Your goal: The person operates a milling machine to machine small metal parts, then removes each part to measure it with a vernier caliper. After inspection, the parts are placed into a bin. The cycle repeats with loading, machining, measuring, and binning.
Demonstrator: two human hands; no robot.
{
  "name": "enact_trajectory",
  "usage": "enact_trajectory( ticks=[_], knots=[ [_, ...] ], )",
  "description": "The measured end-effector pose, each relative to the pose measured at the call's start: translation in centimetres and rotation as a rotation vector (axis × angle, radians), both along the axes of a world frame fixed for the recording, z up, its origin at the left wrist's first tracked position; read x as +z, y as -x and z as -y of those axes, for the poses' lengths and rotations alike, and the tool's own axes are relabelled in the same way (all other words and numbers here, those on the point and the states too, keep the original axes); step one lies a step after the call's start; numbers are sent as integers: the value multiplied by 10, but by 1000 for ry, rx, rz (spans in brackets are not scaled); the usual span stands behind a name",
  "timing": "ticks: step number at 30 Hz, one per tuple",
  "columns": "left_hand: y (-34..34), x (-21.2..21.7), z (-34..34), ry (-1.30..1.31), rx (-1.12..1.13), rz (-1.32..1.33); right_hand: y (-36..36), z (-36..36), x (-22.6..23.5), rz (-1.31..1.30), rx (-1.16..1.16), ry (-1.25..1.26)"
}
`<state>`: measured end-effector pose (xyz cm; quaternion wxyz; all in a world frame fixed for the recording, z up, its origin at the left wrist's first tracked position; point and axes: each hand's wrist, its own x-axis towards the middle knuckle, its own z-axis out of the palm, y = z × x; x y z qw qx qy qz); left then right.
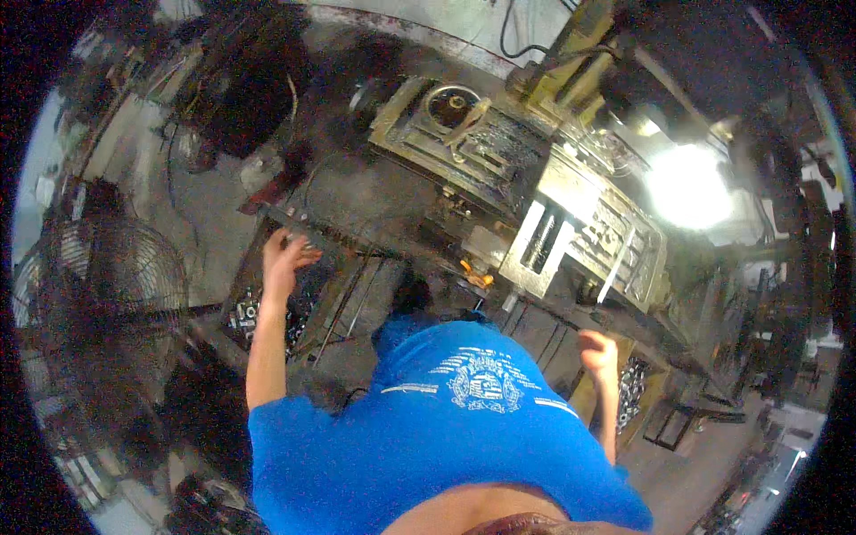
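My left hand is raised at the left, fingers apart and holding nothing that I can see. Close to its fingertips are a few small metal pieces at the end of a narrow dark ledge. My right hand is curled closed at the right, near the machine's front edge; whatever it may hold is hidden. Ahead of me stands a worn metal machine table, wet-looking and scattered with shavings. A machine vise with a dark slot sits on its right part. An orange object lies in front of the vise.
Metal parts fill a bin below my left hand and another bin beside my right forearm. A caged fan stands far left. A handwheel is at the machine's back left. A bright lamp shines at right.
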<state>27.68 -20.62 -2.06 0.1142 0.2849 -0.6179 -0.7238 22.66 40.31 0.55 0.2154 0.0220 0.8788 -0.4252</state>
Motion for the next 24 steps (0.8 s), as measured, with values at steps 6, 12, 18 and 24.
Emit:
enact_trajectory(
  ticks=[6,12,18,24],
  knots=[
    [97,60,-139,217,-691,-206,45,156,115,-356,385,348],
    [122,102,-226,356,-1038,-199,47,189,96,-709,395,274],
    [134,101,-253,340,-1233,-244,37,169,80,-705,254,333],
    [146,97,-265,173,-1375,-231,39,158,71,-635,183,433]
  ],
)
